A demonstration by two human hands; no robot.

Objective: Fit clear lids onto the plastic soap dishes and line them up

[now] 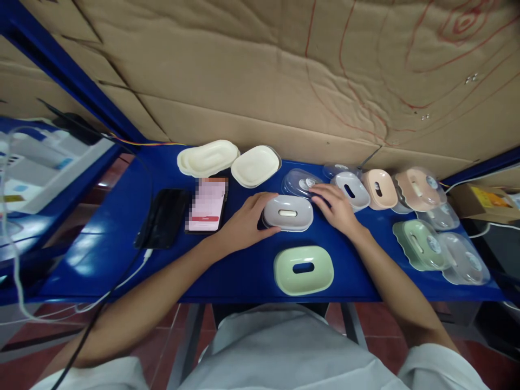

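Clock frame: 12 is toward the cardboard (227,59), 6 toward the wearer; read from the grey dish unless noted.
Grey dish: mid-desk (239,276), long axis 9-to-3; pale piece in its slot.
Left hand (247,219): at the dish's 9 o'clock end. Grip closed round that end, fingers along the back edge, thumb along the front, pinching the grey dish (300,219).
Right hand (335,208): at 3 o'clock, grip half curled, fingertips at the near edge of the clear lid (294,181). Can't tell if it pinches the lid or only touches it.
Key relation: lid lies just beyond the dish, between 12 and 1, long axis roughly 10-to-4, so skewed to the dish. From the right hand it's at 10 o'clock. Right hand nearer the lid, left hand owns the dish.
Green tray (304,283): between 5 and 6, apart from both hands, long axis near 9-to-3, slot bare to the desk.
Cream trays (255,165): 10 to 11, along the back edge.
Lit phone (209,203): 9 o'clock, dark phone (164,216) beyond it.
Lilac tray (353,199): 2 o'clock; peach tray (385,199) just beside it.
Lidded green dish (414,250): a little past 3, near the desk's right end.
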